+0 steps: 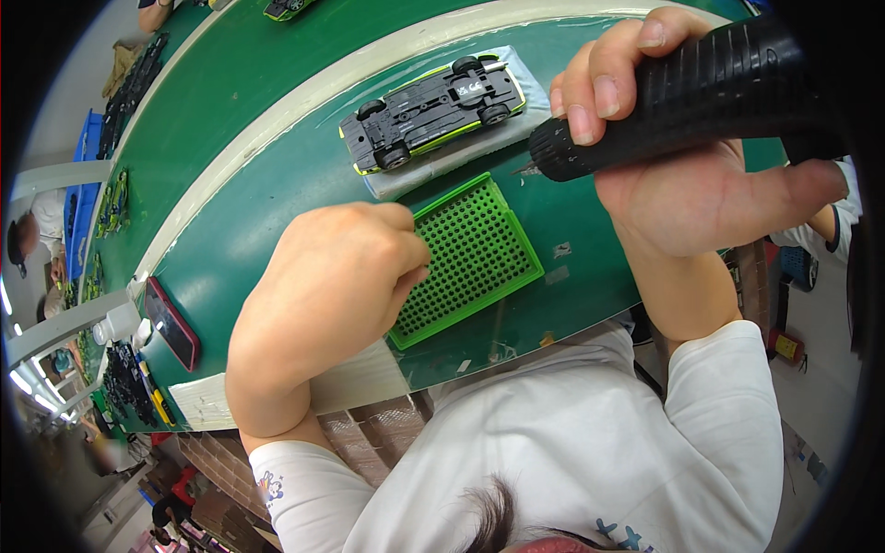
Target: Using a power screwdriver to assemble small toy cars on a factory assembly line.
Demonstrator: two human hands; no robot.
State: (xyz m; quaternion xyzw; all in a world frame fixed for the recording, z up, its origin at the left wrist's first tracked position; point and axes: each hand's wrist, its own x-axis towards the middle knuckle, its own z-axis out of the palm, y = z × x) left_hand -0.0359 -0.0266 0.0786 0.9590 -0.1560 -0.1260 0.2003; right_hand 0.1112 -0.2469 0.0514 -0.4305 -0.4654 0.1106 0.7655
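Observation:
My right hand (678, 203) is wrapped round a black electric screwdriver (710, 97), its thin bit pointing left above the green table. To the left, my left hand (323, 272) is closed with fingertips pinched over a bright green tray (470, 310); whatever they pinch is hidden. The tray has rows of small holes with dark bits in them, too small to name. Beyond it a toy car (433, 106) lies upside down on a pale padded block (452, 166), its black underside and wheels facing up and yellow-green body edges showing. The screwdriver's tip is apart from the car.
A dark red-edged phone (172, 324) lies at the left, near a yellow cutter knife (155, 394) and black parts (124, 378). Several yellow-green car pieces (112, 203) sit farther off, by a blue bin (86, 170). Another person's hand (155, 14) shows at the far left.

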